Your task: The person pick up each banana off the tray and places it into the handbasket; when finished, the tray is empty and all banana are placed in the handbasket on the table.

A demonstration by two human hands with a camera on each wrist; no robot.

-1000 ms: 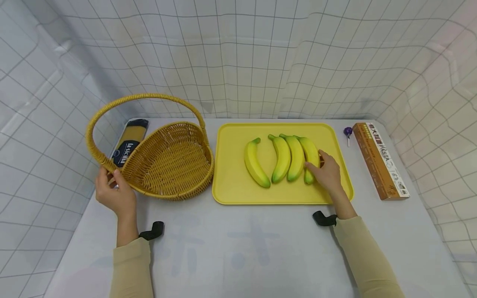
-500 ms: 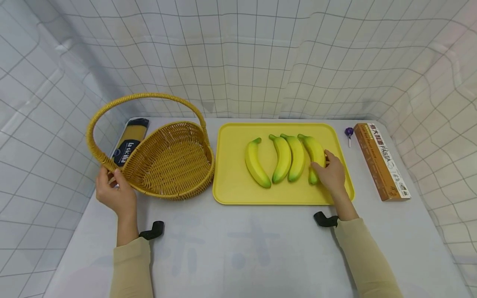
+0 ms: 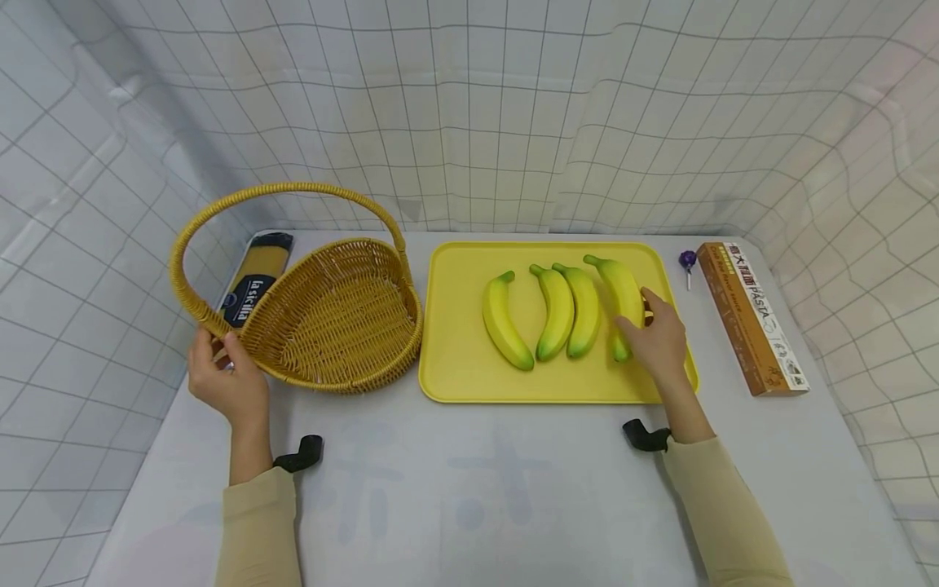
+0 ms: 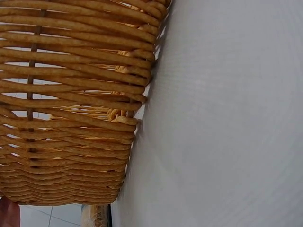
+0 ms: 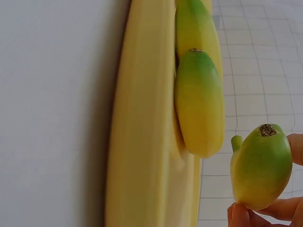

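The tabletop (image 3: pixel 469 489) is supporting a yellow tray (image 3: pixel 458 367), lying beneath and leftward of the right hand (image 3: pixel 658 336), and a wicker basket (image 3: pixel 345 326), standing beyond and rightward of the left hand (image 3: pixel 229 379) and showing only its woven bottom inside. The left hand is pinching the basket near its handle (image 3: pixel 293 188) base, while the right hand, fingers half curled, is gripping one banana (image 3: pixel 625 302), seemingly lifted off the tray; three more bananas (image 3: pixel 555 314) are lying in it, left of that hand. A pick-up is apparently being carried out, the next move calling for a steady pinch clear of neighbours.
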